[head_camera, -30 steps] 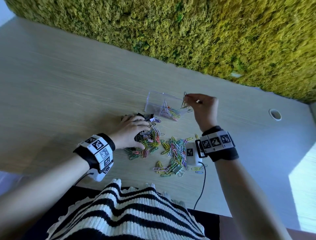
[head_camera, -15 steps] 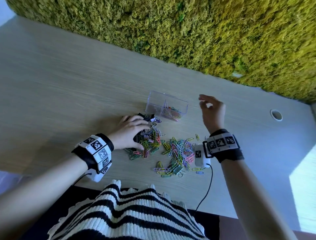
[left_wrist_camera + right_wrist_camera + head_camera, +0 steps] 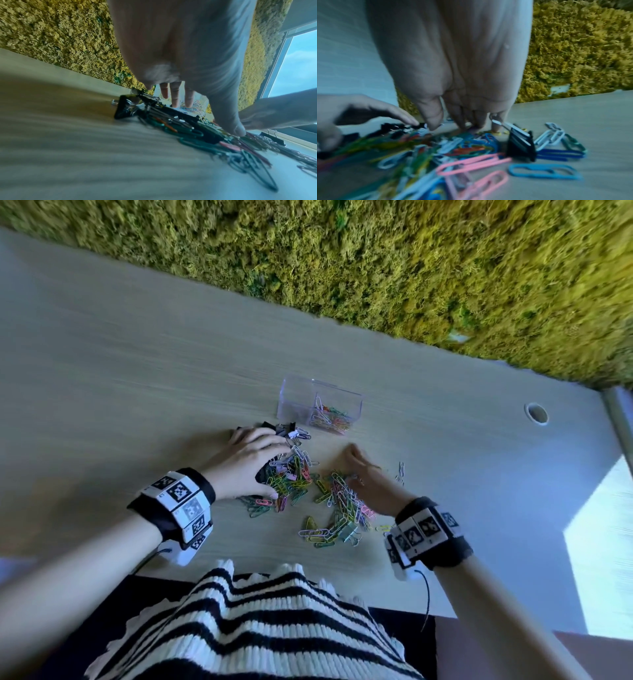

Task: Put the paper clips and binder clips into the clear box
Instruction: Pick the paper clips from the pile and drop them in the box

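Observation:
The clear box (image 3: 298,395) stands on the desk, with coloured paper clips (image 3: 331,419) in its right compartment. Nearer to me lies a loose spread of paper clips (image 3: 337,501), and a pale binder clip (image 3: 350,534) sits at its near edge. My left hand (image 3: 260,460) rests with spread fingers on a heap of black binder clips (image 3: 154,112), its thumb pressing on the paper clips. My right hand (image 3: 359,474) is down on the right part of the spread. Its fingertips (image 3: 462,125) touch the clips, with nothing clearly pinched. A black binder clip (image 3: 520,146) stands just right of them.
A moss wall (image 3: 376,268) runs along the far edge of the pale wooden desk (image 3: 137,364). A round cable hole (image 3: 536,413) is at the far right. A few stray clips (image 3: 400,470) lie right of my right hand.
My right hand let its paper clips go over the box, then came back down onto the pile on the desk. My left hand stayed on the binder clips.

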`<state>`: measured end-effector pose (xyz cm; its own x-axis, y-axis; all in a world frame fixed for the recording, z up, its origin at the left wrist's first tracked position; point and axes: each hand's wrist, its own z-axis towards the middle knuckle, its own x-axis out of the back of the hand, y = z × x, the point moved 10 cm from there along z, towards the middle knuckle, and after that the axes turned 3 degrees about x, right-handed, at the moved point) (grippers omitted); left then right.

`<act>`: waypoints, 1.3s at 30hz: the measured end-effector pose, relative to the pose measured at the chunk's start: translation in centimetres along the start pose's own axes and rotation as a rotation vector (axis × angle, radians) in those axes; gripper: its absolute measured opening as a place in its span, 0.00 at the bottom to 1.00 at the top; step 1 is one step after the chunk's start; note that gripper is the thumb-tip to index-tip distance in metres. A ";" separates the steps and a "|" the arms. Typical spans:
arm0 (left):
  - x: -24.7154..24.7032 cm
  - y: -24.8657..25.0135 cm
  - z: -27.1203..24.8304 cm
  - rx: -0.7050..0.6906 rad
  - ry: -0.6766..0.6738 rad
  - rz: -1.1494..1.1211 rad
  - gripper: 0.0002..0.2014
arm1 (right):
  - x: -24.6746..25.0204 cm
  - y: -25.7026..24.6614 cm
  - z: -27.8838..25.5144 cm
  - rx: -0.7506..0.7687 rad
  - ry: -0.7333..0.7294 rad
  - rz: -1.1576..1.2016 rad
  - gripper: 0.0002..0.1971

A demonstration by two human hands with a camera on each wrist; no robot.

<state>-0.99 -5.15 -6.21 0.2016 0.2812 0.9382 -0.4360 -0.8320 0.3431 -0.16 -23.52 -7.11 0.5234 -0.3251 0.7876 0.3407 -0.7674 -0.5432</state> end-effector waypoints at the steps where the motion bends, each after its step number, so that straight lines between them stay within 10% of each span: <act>1: -0.1 0.2 0.0 -0.007 0.001 -0.002 0.44 | -0.4 -1.0 -0.5 0.046 -0.013 0.002 0.25; 7: -0.3 3.2 0.5 -0.111 0.010 0.002 0.46 | 6.0 5.0 -4.7 -0.286 0.345 0.070 0.29; 11: -0.6 4.4 0.9 -0.150 -0.007 -0.001 0.45 | 5.4 10.2 -8.1 -0.597 0.198 -0.045 0.29; 22: 0.2 10.9 5.0 -0.218 -0.015 -0.060 0.27 | 1.0 0.6 -3.6 -0.166 0.197 0.064 0.29; 29: -2.0 11.8 5.8 -0.256 -0.116 0.069 0.18 | 1.8 7.0 -9.4 -0.553 0.064 -0.024 0.32; 39: 1.0 11.3 7.1 -0.173 0.143 -0.229 0.05 | 1.1 1.2 -4.1 -0.322 0.193 -0.041 0.07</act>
<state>0.52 -17.66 -1.68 0.1921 0.5264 0.8282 -0.5390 -0.6487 0.5373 -2.41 -27.04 -5.69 0.3469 -0.3655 0.8637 0.0790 -0.9063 -0.4152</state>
